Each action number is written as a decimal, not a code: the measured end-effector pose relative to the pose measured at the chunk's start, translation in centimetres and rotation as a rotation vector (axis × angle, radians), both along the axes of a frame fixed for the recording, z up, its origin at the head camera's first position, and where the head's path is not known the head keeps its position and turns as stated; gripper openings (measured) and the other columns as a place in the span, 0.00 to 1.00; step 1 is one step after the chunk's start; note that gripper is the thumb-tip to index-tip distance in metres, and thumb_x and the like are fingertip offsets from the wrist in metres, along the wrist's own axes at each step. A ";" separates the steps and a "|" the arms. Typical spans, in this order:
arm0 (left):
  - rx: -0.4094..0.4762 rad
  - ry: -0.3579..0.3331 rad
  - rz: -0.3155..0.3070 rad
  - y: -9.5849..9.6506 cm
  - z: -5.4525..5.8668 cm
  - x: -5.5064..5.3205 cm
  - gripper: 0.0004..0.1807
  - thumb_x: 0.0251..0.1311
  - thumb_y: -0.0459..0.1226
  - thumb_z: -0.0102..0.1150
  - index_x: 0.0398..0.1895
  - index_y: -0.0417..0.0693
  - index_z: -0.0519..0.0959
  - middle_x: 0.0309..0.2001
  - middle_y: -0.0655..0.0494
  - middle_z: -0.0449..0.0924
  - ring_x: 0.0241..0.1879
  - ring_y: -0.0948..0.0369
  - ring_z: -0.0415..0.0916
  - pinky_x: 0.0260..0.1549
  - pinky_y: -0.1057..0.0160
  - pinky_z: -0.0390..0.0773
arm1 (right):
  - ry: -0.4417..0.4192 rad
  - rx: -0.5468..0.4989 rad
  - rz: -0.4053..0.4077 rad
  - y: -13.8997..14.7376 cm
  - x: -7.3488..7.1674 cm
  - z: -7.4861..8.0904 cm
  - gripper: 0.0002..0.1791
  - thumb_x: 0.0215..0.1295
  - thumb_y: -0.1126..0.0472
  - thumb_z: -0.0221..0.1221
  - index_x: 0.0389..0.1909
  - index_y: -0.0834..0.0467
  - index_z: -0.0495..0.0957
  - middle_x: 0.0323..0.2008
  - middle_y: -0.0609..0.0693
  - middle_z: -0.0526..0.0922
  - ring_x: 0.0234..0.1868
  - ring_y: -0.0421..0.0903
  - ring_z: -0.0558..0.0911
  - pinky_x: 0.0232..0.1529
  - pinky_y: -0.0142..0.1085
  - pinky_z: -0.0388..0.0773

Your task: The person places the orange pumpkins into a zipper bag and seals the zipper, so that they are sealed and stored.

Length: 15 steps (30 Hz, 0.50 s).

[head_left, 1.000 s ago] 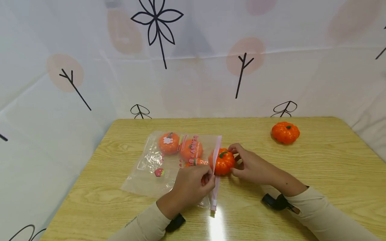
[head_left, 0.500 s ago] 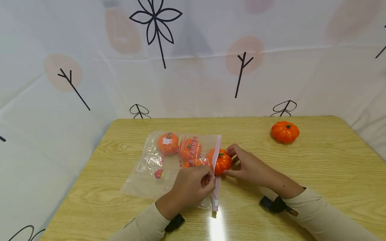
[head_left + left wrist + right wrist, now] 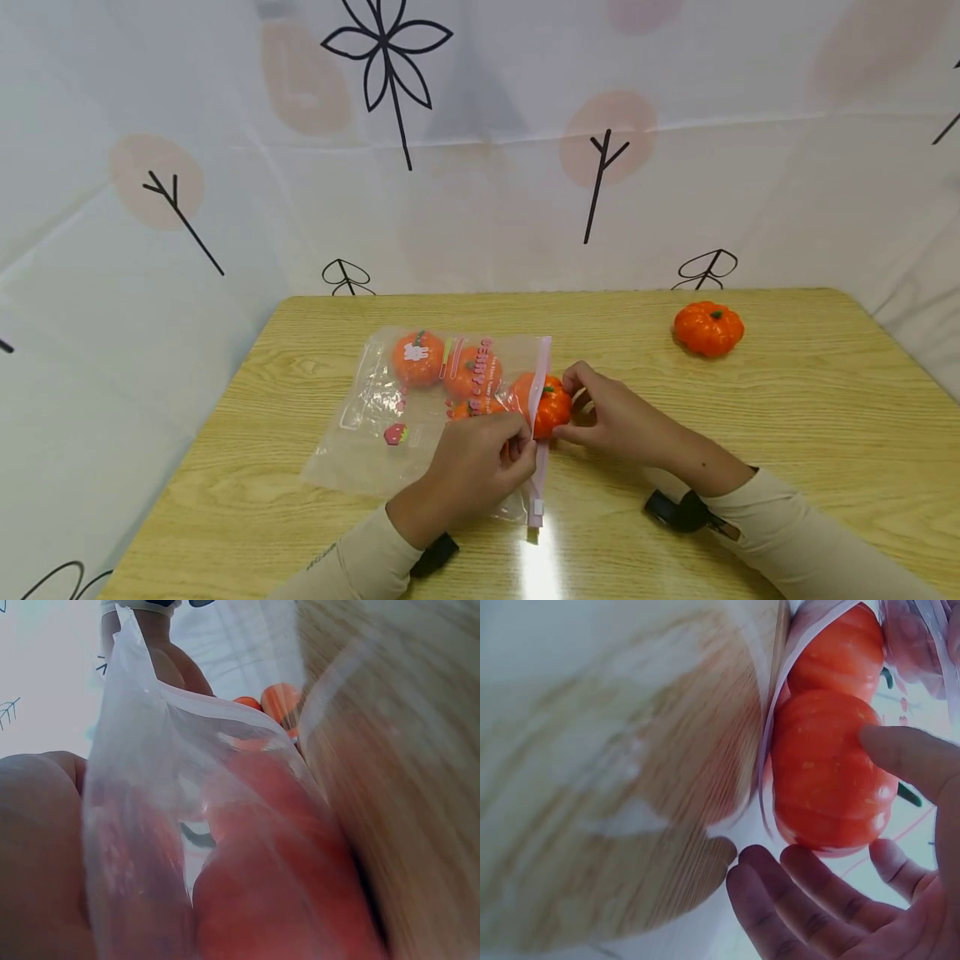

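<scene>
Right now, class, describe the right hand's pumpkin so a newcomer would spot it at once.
On the wood-grain table lies a clear, pink-edged slider bag. At its mouth, the right hand holds the orange pumpkin, the only one partly inside and partly outside.

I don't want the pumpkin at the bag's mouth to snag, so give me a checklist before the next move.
1. Bag edge held: ok; the left hand pinches it at the mouth.
2. Pumpkin at the mouth held: ok; the right hand has its outer side.
3. Slider clear: ok; it sits at the strip's near end, apart from that pumpkin.
4. That pumpkin fully inside: not ok; part sticks out.
5. Room ahead of it: cannot tell; the left hand hides part of the bag.
</scene>
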<state>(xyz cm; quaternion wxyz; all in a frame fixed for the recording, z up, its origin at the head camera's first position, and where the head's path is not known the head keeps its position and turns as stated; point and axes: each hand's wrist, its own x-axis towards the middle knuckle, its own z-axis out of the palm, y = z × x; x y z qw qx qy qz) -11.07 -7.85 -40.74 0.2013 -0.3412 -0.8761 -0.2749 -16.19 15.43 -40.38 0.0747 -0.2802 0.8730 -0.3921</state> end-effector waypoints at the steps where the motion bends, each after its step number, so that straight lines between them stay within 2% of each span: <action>1: 0.002 0.000 0.000 0.0 0.0 0.0 0.10 0.57 0.38 0.62 0.22 0.56 0.72 0.17 0.70 0.67 0.18 0.76 0.58 0.19 0.81 0.56 | 0.009 -0.003 0.008 0.0 0.0 0.0 0.22 0.59 0.61 0.70 0.47 0.57 0.66 0.44 0.52 0.81 0.44 0.46 0.83 0.41 0.33 0.83; 7: 0.015 0.030 -0.005 0.1 0.1 -0.1 0.11 0.54 0.37 0.62 0.20 0.56 0.71 0.17 0.68 0.66 0.18 0.77 0.57 0.19 0.81 0.55 | 0.042 -0.011 0.031 0.1 0.1 -0.1 0.18 0.61 0.68 0.63 0.48 0.58 0.67 0.45 0.53 0.80 0.43 0.45 0.83 0.41 0.34 0.83; 15: 0.001 0.030 -0.009 0.1 0.1 0.0 0.10 0.54 0.37 0.61 0.21 0.56 0.71 0.16 0.69 0.66 0.17 0.77 0.57 0.18 0.81 0.54 | 0.004 -0.005 0.036 -0.2 0.2 0.0 0.17 0.62 0.64 0.66 0.46 0.55 0.69 0.42 0.48 0.81 0.42 0.44 0.83 0.40 0.31 0.82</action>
